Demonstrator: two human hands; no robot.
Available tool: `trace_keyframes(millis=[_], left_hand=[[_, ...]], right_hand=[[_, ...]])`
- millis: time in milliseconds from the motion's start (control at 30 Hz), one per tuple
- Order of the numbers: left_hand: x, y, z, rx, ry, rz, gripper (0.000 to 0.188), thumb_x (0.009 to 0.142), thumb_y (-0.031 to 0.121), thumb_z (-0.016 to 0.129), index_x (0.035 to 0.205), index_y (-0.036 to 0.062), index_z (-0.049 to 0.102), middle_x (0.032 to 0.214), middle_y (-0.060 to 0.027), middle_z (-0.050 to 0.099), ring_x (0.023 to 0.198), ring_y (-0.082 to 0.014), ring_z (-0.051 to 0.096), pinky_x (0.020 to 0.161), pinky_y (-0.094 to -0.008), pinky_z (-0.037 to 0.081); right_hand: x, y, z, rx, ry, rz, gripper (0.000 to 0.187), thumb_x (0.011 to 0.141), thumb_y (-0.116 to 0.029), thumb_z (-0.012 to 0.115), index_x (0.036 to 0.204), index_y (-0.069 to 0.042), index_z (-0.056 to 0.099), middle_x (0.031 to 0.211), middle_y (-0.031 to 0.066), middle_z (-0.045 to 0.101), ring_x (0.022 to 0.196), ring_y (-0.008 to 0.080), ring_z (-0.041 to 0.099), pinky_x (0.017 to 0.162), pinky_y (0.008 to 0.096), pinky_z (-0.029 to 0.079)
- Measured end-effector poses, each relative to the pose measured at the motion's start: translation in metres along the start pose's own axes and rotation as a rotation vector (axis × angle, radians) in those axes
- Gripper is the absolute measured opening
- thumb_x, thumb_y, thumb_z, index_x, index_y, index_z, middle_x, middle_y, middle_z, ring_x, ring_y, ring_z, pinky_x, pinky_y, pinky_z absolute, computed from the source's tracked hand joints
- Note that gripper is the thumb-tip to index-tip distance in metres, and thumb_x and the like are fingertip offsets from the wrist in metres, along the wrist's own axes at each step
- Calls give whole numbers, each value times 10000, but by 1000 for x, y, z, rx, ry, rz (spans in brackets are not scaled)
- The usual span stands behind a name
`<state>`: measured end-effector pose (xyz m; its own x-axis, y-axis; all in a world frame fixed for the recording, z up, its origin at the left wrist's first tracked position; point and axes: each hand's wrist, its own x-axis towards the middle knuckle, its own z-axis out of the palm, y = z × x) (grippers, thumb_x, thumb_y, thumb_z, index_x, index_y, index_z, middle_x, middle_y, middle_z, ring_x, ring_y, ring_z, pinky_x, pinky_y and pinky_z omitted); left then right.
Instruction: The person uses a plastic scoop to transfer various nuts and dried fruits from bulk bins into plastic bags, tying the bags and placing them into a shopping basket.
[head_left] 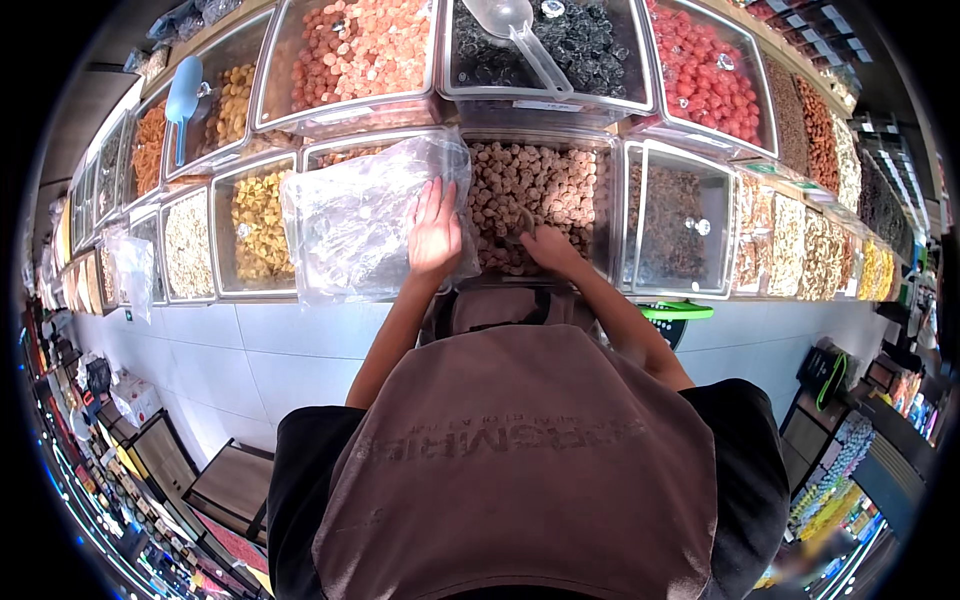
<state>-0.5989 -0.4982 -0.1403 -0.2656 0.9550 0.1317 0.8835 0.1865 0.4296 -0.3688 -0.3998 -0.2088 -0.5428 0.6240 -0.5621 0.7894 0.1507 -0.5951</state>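
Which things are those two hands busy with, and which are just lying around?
Busy with:
- clear plastic bag, under the left hand
- brown dried pieces, at the right hand

Just around:
- blue scoop
- clear scoop
- red pieces
- yellow cubes

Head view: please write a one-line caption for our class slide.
Left hand on a crinkled clear plastic bag, right hand in a clear rectangular bin of roundish brown pieces.

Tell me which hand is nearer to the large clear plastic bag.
Left. The left hand rests on the right-hand part of the plastic bag; the right hand is farther right, apart from it, at the brown dried pieces.
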Motion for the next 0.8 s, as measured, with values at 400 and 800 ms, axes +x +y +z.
trace_keyframes(millis=[400, 800], left_hand=[[3, 21, -44, -299, 167, 72, 479, 951, 58, 447, 1413, -65, 443, 1447, -314, 434, 1373, -468, 377, 1145, -526, 261], [1, 31, -86, -317, 175, -17, 472, 973, 54, 434, 1436, -39, 431, 1463, -279, 435, 1390, -433, 371, 1151, -505, 261]], right_hand=[[-42, -34, -60, 182, 101, 88, 509, 944, -364, 538, 928, 130, 660, 847, 321, 664, 870, 423, 683, 798, 463, 511], [-57, -121, -95, 53, -96, -87, 553, 942, -451, 545, 855, 83, 660, 709, 241, 648, 712, 361, 686, 683, 439, 511]])
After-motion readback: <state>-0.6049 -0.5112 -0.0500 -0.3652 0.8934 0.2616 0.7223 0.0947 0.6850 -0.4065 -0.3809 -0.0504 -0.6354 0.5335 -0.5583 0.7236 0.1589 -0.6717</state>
